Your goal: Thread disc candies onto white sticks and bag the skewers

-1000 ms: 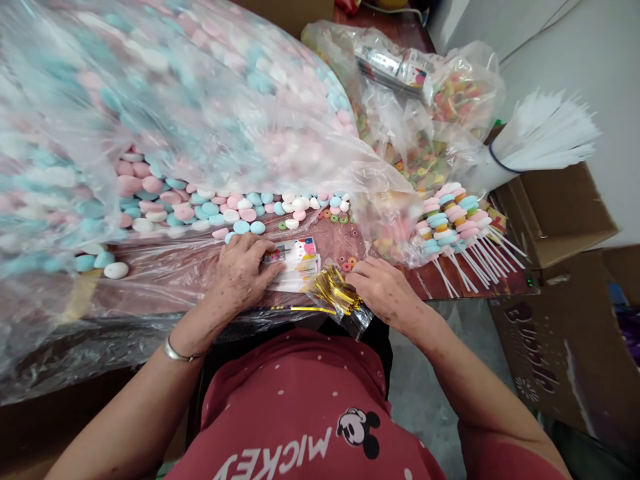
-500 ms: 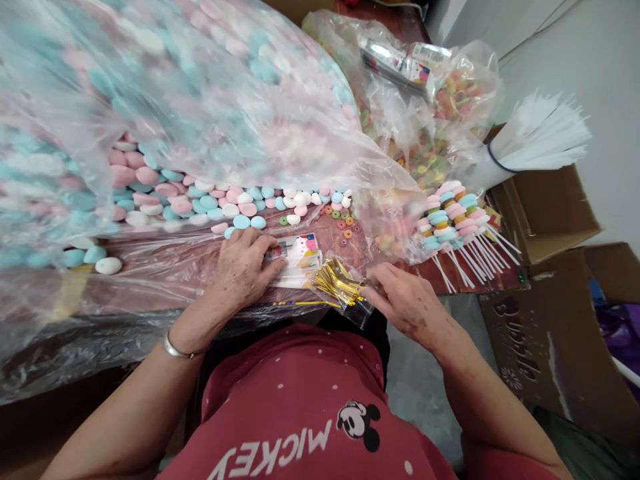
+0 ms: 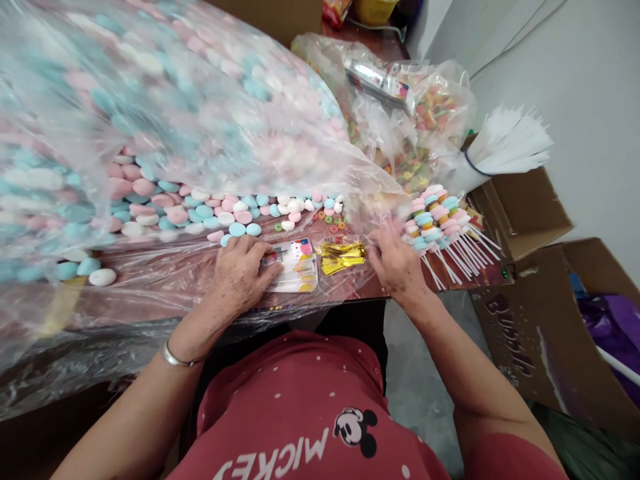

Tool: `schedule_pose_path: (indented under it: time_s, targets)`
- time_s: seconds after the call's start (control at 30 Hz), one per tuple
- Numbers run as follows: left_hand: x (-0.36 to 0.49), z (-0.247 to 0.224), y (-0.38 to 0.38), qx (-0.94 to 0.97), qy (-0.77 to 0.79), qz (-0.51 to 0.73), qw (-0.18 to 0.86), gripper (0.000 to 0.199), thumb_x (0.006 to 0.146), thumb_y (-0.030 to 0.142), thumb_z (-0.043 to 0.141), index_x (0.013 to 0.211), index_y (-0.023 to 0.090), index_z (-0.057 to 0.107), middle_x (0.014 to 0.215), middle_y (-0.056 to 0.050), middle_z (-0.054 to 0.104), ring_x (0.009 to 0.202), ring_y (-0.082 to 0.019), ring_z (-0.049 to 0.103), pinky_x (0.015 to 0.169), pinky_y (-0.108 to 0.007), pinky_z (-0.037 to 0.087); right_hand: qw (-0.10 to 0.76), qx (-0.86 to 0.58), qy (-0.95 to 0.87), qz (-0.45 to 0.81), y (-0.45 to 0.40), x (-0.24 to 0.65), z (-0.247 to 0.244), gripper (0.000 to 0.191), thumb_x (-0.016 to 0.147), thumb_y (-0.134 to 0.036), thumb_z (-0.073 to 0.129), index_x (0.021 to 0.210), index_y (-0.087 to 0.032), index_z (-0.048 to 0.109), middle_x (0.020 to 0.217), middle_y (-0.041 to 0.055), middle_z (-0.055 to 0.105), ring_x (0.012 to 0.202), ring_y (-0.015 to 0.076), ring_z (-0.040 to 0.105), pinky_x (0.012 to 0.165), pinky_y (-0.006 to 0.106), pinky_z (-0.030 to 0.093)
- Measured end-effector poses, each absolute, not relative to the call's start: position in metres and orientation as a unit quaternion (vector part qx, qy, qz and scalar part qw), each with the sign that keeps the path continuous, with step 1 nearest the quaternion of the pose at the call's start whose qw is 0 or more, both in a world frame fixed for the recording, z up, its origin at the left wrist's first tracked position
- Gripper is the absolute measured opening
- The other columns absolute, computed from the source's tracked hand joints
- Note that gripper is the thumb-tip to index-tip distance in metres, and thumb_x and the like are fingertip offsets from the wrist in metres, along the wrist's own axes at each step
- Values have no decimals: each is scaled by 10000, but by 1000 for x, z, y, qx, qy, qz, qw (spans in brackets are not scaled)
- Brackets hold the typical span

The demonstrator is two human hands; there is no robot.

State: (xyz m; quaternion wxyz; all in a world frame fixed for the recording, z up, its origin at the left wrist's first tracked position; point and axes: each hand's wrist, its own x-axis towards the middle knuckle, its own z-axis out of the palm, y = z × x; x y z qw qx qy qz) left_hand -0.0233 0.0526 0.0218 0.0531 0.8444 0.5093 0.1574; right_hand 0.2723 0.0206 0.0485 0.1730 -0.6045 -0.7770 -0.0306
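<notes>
My left hand [image 3: 243, 272] lies with fingers spread at the left edge of a stack of printed clear packets [image 3: 295, 267], its thumb over them. To the right of the stack, gold twist ties [image 3: 343, 257] lie flat in a small clear bag. My right hand [image 3: 397, 262] is at that bag's right edge, its fingers partly hidden and blurred, so its grip is unclear. Just right of it, skewers of pink, blue and white candies [image 3: 440, 217] lie side by side with white sticks pointing toward the front.
A large clear bag of pastel candies [image 3: 200, 100] covers the left and back. Small ring candies [image 3: 333, 219] lie behind the ties. Bagged gummies [image 3: 430, 113], bundled white sticks [image 3: 510, 143] and cardboard boxes [image 3: 525, 327] are at the right.
The bag of gold ties has moved back from the table's front edge and now lies level beside the packets. My right hand has shifted back with it. The view has shifted slightly.
</notes>
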Motion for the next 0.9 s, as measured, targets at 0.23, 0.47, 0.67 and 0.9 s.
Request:
schedule_pose_path:
  time_s: [0.23, 0.47, 0.67, 0.9]
  targets:
    - [-23, 28, 53, 854, 503, 126, 51, 259, 907, 381, 529, 952, 166, 666, 975, -125, 650, 939, -308, 569, 811, -427, 457, 185, -582, -785, -102, 38, 271, 49, 202, 962, -165, 436, 964, -174, 637, 961, 119, 661, 907, 255, 562, 828, 372, 456]
    - [16, 58, 64, 877, 458, 138, 40, 257, 957, 283, 463, 1065, 135, 644, 1068, -144, 655, 1018, -309, 552, 862, -437, 443, 308, -572, -756, -78, 17, 275, 40, 200, 965, -155, 442, 1026, -187, 629, 972, 104, 664, 949, 229, 597, 877, 354, 491]
    - [66, 58, 84, 915, 399, 55, 30, 306, 876, 299, 619, 1123, 118, 619, 1227, -191, 599, 1119, -366, 503, 866, -478, 425, 360, -554, -750, -29, 5, 276, 44, 216, 969, -167, 452, 1048, -212, 648, 993, 101, 668, 965, 227, 607, 888, 378, 505]
    - [73, 49, 93, 926, 374, 31, 37, 175, 872, 217, 591, 1001, 117, 654, 1135, -188, 625, 1076, -361, 524, 848, -473, 411, 196, -428, -882, 25, -8, 239, 37, 217, 982, -156, 461, 954, -159, 676, 915, 89, 666, 850, 209, 537, 779, 348, 484]
